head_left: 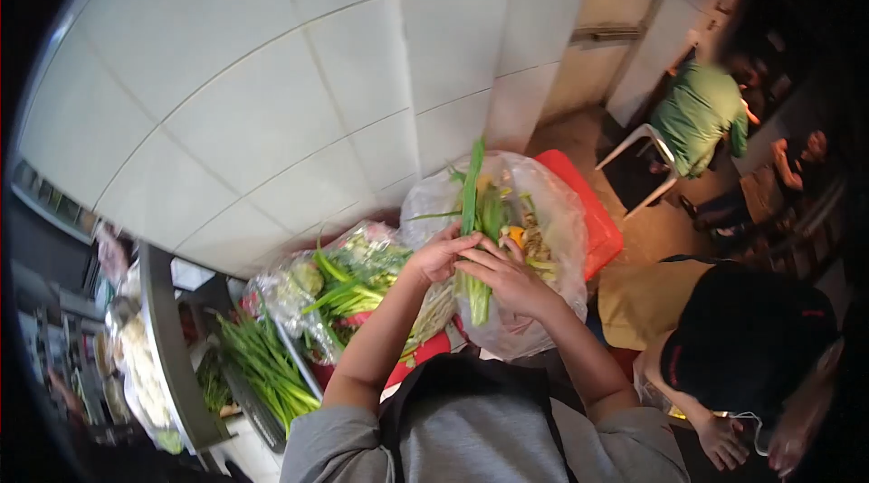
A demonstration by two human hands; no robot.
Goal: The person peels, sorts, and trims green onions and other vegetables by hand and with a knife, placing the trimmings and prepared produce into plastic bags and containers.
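Over a clear plastic bag (568, 202), green onion stalks (472, 193) stand nearly upright between my hands, with leaves above and paler ends (477, 300) below. My left hand (439, 255) is closed on the stalks from the left, fingers pointing to the right. My right hand (505, 277) lies across them from the other side, its fingers bent around the stalks. Both hands' fingertips come close together, and part of the grip is hidden. Inside the bag, vegetable scraps (536, 243) and an orange piece (516, 236) show behind my right hand.
Left of my hands lie loose greens (342, 288) and plastic wrap (281, 282). Long green onions (262, 361) fill a dark tray. A red container (593, 211) stands behind the bag. Close on my right, a person in a dark cap (751, 347) bends forward. A white tiled wall (353, 57) rises ahead.
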